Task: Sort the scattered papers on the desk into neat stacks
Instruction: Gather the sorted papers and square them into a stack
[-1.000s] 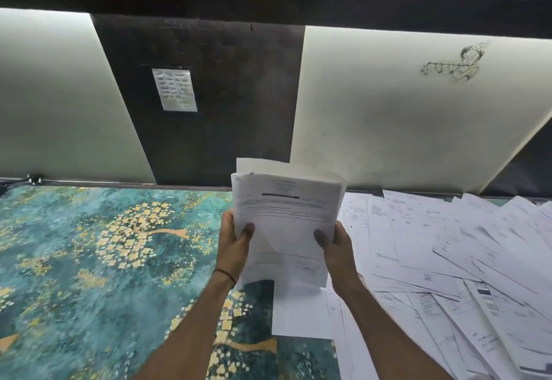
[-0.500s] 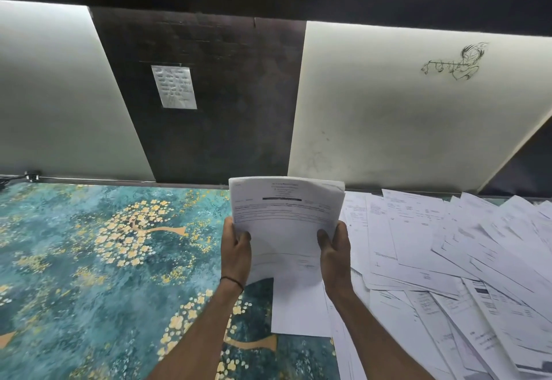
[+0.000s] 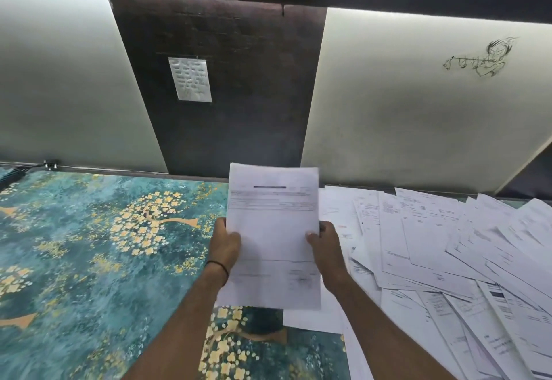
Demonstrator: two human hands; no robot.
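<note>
The step in hand looks like squaring up a gathered bundle. The left hand (image 3: pixel 225 245) and the right hand (image 3: pixel 325 248) each grip a long side edge of a bundle of printed sheets (image 3: pixel 273 230), thumbs curled onto its front face. The bundle is held nearly upright in front of the person, above the desk, where the teal floral desk cover (image 3: pixel 89 245) meets the scattered papers (image 3: pixel 433 245). Its edges look fairly flush, so the aligning is probably close to done.

The next move calls for setting the bundle flat on a bare part of the cover, well apart from the loose sheets, so that a stack begins there. The hands then need to let go without fanning the sheets. A single white sheet (image 3: pixel 313 317) lies on the desk just below the bundle and could get caught under it.

The fingers behind the bundle are hidden, so I cannot tell how many sheets it contains. I also cannot tell whether its lower edge touches the desk or hangs clear. The print on the top sheet is too blurred to read. The scattered papers overlap thickly and run off the right and bottom edges of the view, so their full extent is unknown.
</note>
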